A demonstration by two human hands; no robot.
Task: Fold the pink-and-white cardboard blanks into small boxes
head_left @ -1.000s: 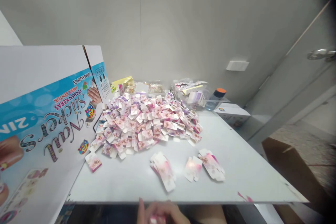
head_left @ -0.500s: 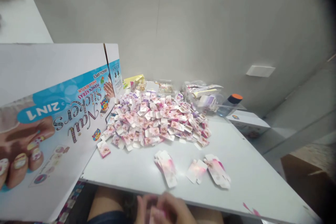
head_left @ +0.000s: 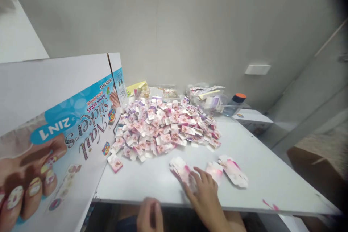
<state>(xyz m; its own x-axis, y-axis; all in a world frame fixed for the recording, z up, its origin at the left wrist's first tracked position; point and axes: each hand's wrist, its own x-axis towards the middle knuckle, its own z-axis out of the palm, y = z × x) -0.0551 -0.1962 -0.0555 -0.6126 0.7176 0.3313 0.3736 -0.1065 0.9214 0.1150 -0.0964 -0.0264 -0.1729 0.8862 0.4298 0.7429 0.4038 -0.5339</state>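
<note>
My right hand (head_left: pixel 204 193) reaches over the near edge of the white table (head_left: pixel 261 181), fingers spread flat on a small stack of flat pink-and-white cartons (head_left: pixel 181 169). My left hand (head_left: pixel 150 216) hangs below the table edge with fingers curled; nothing shows in it. Two more flat cartons (head_left: pixel 233 170) lie just right of my right hand. Behind them is a big heap of small pink folded boxes (head_left: pixel 165 127). One single box (head_left: pixel 115 162) lies apart at the heap's left front.
A large "Nail Stickers" cardboard case (head_left: pixel 62 141) stands at the left, leaning over the table edge. Clear bags of supplies (head_left: pixel 209 98), an orange-capped bottle (head_left: pixel 234 102) and a white box (head_left: pixel 251 119) sit by the back wall. A brown carton (head_left: pixel 312 174) is on the floor, right.
My right hand came up from below the table edge and landed on the stack of flat cartons. My left hand stayed low. The view shifted slightly.
</note>
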